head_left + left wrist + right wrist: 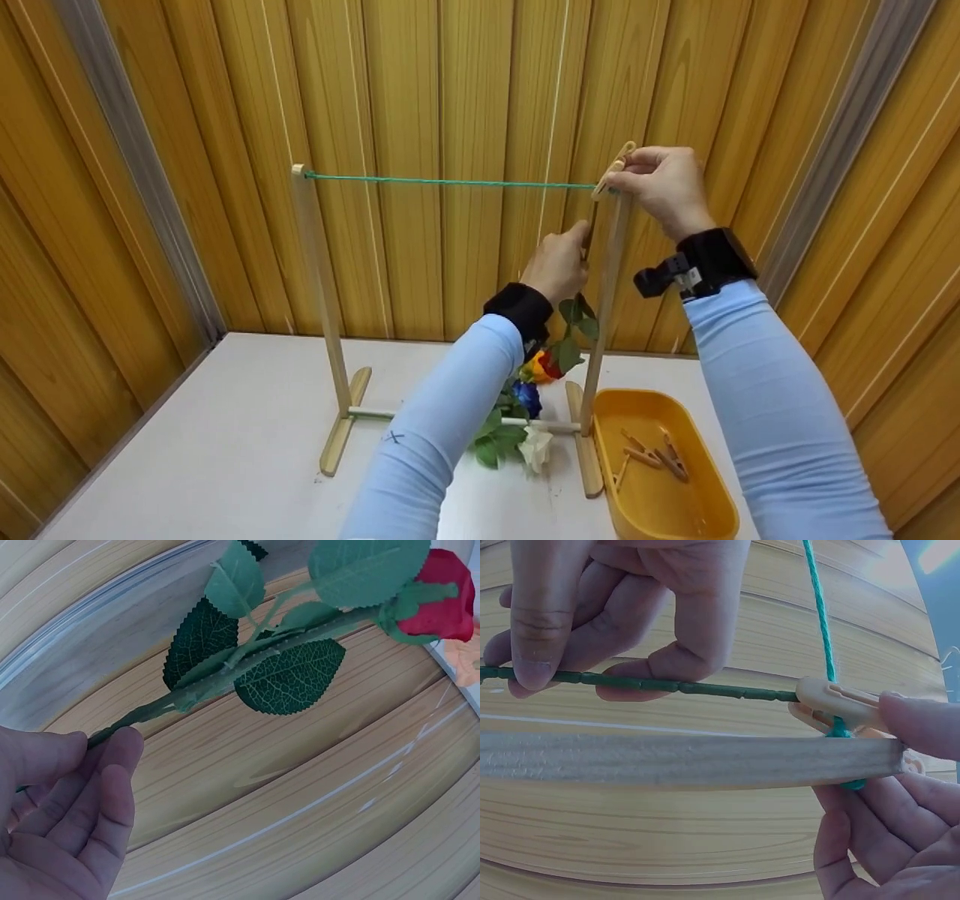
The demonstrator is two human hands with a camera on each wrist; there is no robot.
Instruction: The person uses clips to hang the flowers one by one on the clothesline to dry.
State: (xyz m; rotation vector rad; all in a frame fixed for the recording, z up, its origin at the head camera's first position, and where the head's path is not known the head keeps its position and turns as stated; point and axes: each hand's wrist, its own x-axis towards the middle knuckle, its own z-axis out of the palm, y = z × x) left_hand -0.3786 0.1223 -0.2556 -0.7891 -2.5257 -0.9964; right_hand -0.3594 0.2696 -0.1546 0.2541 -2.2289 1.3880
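Note:
My left hand [559, 266] grips the green stem [652, 684] of an artificial red rose [442, 596], which hangs bloom down beside the right post. In the left wrist view, the thumb and fingers pinch the stem below its serrated leaves [292, 675]. A wooden clothespin [616, 166] is pinched between the thumb and fingers of my right hand [667, 187]. It sits at the right end of the green string [450, 181], by the post top. In the right wrist view, the stem's end meets the clothespin's jaws, right by the string.
The string spans two wooden posts [319, 285] on a footed stand. A blue rose [527, 399] and a white rose [535, 448] lie under it on the white table [225, 435]. The yellow tray [675, 506] at right holds several clothespins [643, 456]. Wood-look panels stand behind.

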